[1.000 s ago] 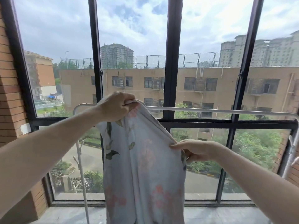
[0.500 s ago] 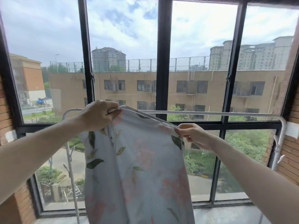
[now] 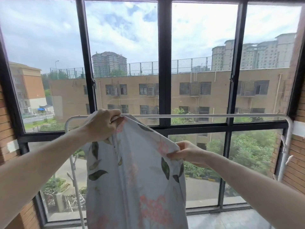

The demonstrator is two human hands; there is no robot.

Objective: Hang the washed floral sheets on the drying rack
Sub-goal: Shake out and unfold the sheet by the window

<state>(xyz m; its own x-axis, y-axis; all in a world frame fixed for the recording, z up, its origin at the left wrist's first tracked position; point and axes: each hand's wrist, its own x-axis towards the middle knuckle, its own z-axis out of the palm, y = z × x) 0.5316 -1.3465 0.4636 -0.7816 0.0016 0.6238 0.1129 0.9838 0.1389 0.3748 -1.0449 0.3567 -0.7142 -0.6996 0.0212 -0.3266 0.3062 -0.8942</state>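
So the pale blue floral sheet with pink flowers and dark green leaves [image 3: 132,179] is hanging down the middle-left of the view, held up by both hands in front of the white metal drying rack [image 3: 206,115]. Its top edge slopes from the rack's top rail, near the rail's left end, down to the right, and the rest of the cloth drops straight past the bottom of the frame.

Left hand [image 3: 103,124] is up at the rail, fingers [image 3: 113,113] curled tight into a fist round the sheet's upper corner. Can't tell if the fabric is actually over the rail or just against it. Right hand [image 3: 184,152] sits lower, below the rail and well right of the left hand, pinching the sheet's other top edge between thumb and curled fingers.

The rack's rail runs across to the right and bends down into a white upright by the red brick wall [image 3: 295,162]. Behind it all is a big black-framed window [image 3: 164,63] with tan apartment blocks, trees and a cloudy sky outside.
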